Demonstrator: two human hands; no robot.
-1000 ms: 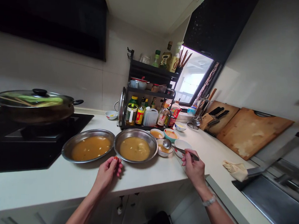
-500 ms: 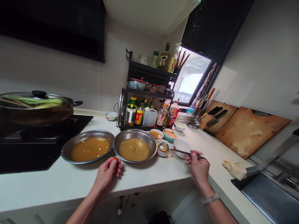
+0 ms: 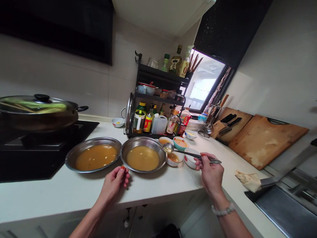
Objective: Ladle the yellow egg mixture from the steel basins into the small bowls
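Note:
My right hand (image 3: 210,169) is closed around the dark handle of a small metal ladle (image 3: 168,147). The ladle's round bowl hangs at the right rim of a metal basin of brown broth (image 3: 124,157), above a small bowl of brown liquid (image 3: 174,164). Under the handle stands a white bowl (image 3: 189,162), partly covered by my fingers. My left hand (image 3: 116,181) has its fingers curled by the near left rim of that basin; I see nothing in it, and whether it touches the rim is unclear. To its left sits a second metal basin (image 3: 71,162) with similar broth.
Behind the basins, a black rack (image 3: 155,135) holds bottles and jars. A lidded pan (image 3: 44,118) rests on the stove (image 3: 24,166) at left. Cutting boards (image 3: 267,143) and a knife block (image 3: 219,129) lean near the right wall, above a sink (image 3: 282,213) and a cloth (image 3: 250,180).
My right hand has brought the ladle up and leftward, out of the small bowl of brown liquid to the right basin's edge. My left hand stays in place.

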